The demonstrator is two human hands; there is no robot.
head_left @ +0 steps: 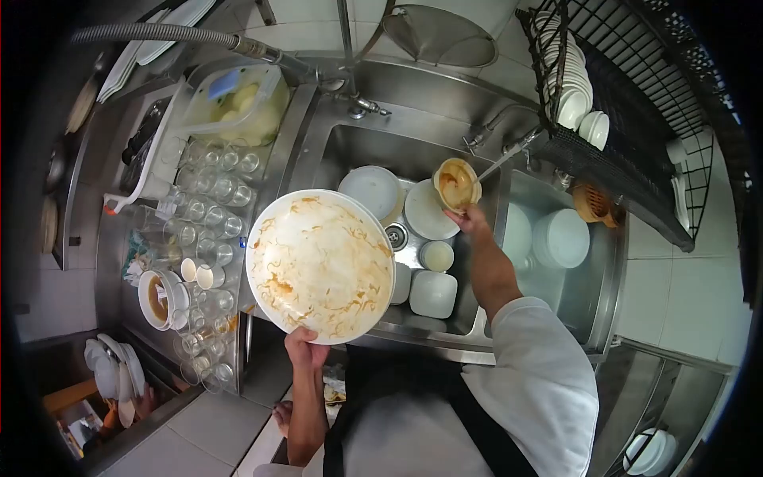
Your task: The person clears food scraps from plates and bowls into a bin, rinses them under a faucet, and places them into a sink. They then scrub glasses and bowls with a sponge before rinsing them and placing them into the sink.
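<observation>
Two hands are busy at once, well apart from each other. The left hand (306, 348) is at the near edge of the sink (373, 143), clamped on the near rim of a large plate (320, 265). It holds the plate up, facing the camera, above the sink's near left corner. The plate is white and round, smeared all over with orange-brown sauce.

The right hand (470, 220) reaches out over the middle of the sink, its sleeve pushed up to the elbow. Its fingers are closed on a small bowl (456, 184), which is tipped and coated inside with the same brown residue. The bowl hangs above the sink's far half.

Below both hands, the sink holds white crockery. A square dish (433, 292) lies toward the near side and a cup (436, 256) stands just beyond it. Two round plates (370, 191) lie farther back, and the drain (396, 236) shows between them.

Right of the sink, a second basin holds a stack of plates (561, 237). Left of the sink, rows of glasses (214, 199) stand on the steel surface. Beyond the glasses is a clear tub (238, 103) of sponges.

Behind the sink a tap (366, 103) rises from the back ledge, and a ribbed hose (159, 33) runs off to the far left. At the sink's far right, a black wire rack (628, 103) carries stacked white bowls (572, 87).
</observation>
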